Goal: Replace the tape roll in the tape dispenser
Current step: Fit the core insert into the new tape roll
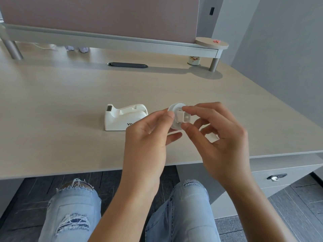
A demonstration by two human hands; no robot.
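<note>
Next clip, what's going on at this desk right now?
A seated person holds a white round tape hub above the desk, both hands on it. The left hand pinches its rim, while the right hand grips the small block-shaped core piece at its centre. The white tape dispenser sits on the desk just to the left, its roll cradle empty, so nothing has been loaded back in yet.

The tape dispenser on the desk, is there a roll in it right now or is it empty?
Empty. The tape dispenser sits on the desk with its cradle bare, while both hands hold the white spool apart from it.
</note>
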